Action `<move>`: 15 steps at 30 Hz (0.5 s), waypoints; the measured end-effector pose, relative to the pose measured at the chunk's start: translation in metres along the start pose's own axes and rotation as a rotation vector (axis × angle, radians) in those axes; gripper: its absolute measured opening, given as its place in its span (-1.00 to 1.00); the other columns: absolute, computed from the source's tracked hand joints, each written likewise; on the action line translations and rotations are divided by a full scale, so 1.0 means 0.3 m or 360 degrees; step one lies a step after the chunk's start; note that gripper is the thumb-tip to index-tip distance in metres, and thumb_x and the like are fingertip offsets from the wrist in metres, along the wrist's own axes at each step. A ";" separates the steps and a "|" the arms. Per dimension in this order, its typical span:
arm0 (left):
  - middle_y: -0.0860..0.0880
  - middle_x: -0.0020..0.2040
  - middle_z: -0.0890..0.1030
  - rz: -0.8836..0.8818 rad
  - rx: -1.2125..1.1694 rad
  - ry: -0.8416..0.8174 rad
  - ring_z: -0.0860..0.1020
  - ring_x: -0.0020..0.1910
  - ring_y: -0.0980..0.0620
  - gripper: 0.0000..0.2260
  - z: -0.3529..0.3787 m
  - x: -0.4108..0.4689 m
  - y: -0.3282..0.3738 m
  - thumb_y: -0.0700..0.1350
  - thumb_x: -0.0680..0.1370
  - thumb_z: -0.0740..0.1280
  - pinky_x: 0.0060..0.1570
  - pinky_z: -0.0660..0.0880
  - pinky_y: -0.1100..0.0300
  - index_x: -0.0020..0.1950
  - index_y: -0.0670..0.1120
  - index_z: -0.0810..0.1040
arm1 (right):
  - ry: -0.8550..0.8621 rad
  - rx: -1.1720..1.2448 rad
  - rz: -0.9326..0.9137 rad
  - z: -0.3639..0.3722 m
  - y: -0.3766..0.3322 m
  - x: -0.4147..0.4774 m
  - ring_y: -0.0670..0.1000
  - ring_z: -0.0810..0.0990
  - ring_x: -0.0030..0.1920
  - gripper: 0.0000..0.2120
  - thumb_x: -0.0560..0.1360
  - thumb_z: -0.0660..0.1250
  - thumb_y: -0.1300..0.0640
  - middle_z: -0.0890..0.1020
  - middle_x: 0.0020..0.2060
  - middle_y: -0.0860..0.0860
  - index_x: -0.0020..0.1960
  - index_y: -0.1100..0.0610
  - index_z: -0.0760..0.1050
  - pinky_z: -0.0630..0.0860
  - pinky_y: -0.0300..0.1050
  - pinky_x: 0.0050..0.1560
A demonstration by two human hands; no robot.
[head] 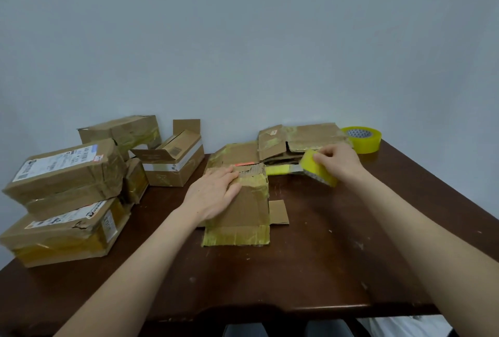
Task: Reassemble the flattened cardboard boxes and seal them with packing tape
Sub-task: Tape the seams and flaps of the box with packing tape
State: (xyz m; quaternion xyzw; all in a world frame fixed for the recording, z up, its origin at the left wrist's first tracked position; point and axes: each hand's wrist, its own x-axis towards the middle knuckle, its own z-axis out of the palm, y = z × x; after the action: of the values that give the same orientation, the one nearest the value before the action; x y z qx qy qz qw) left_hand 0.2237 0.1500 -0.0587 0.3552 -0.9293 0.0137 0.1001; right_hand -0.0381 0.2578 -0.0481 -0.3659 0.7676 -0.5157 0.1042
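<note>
- Cardboard box (243, 201), patched with yellowish tape, stands at the centre of a dark wooden table (310, 269), one flap lying flat at 3 o'clock.
- Left hand (213, 193) presses flat, fingers spread, on the box's top-left edge.
- Right hand (340, 161), at 2 o'clock from the box, grips a yellow tape roll (318, 169); a strip stretches from it to the box top.
- Flattened boxes (291, 142) lie at 12 o'clock, a spare tape roll (363, 139) beside them.
- Sealed boxes (64, 196) are stacked at 9 o'clock.
</note>
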 end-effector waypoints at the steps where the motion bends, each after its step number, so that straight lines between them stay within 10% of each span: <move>1: 0.05 0.54 0.18 -0.0002 0.0000 0.0007 0.13 0.51 0.09 -0.56 -0.001 0.000 0.001 0.11 0.66 -0.02 0.47 0.04 0.14 0.51 0.00 0.25 | 0.0015 0.0046 0.0025 0.002 0.003 -0.004 0.02 0.53 0.00 -0.88 0.54 0.33 0.12 0.60 -0.10 0.03 -0.02 0.11 0.62 0.39 -0.15 -0.06; 15: 0.03 0.54 0.18 -0.0061 0.0108 0.0208 0.04 0.54 0.06 -0.47 -0.036 0.030 0.073 0.27 0.60 -0.16 0.50 -0.07 -0.03 0.53 0.12 0.14 | 0.0025 0.0677 0.0251 -0.019 0.034 -0.021 0.02 0.49 0.06 -0.81 0.54 0.34 0.21 0.57 0.03 0.09 0.11 0.27 0.58 0.39 -0.10 0.05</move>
State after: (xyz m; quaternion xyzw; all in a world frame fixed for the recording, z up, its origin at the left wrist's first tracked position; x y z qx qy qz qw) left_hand 0.2047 0.1615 -0.0454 0.3745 -0.9128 0.0666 0.1488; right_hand -0.0413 0.2680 -0.0556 -0.2705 0.6687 -0.6590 0.2129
